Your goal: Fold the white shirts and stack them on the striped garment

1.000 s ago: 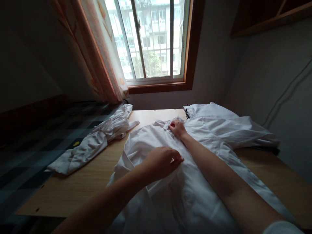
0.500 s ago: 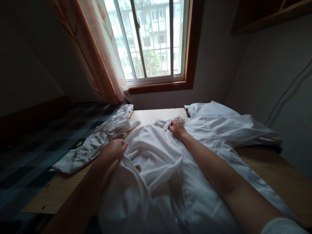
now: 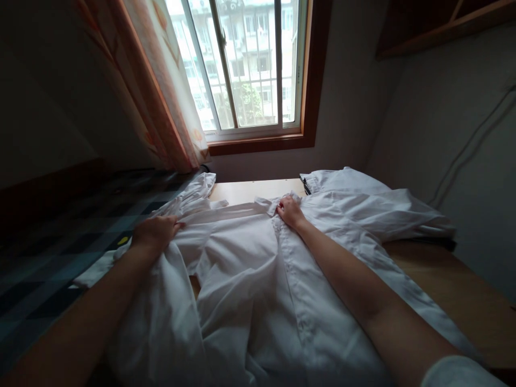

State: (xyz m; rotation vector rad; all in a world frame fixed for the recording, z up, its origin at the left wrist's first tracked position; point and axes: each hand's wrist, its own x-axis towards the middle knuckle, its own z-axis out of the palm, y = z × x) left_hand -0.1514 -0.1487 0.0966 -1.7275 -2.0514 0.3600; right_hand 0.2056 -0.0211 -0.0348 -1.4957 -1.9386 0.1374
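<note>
A white button-up shirt (image 3: 242,252) lies spread over a wooden board, its collar end toward the window and its button strip running toward me. My left hand (image 3: 157,232) pinches the shirt's shoulder or sleeve on the left and draws the fabric taut. My right hand (image 3: 289,210) is closed on the cloth beside the collar. Loose folds hang in the lower left part of the shirt. Partly behind my left hand lies another crumpled white garment (image 3: 193,191).
The wooden board (image 3: 258,188) shows at the back and right. A folded white garment (image 3: 350,180) with a dark edge lies at the far right. Dark checked bedding (image 3: 40,258) is on the left. Beyond are a curtain (image 3: 153,91), a window (image 3: 250,70) and a shelf (image 3: 443,37).
My left hand has moved left with the cloth, pulling the shirt's left side flatter and exposing the button strip. My right hand keeps its hold near the collar.
</note>
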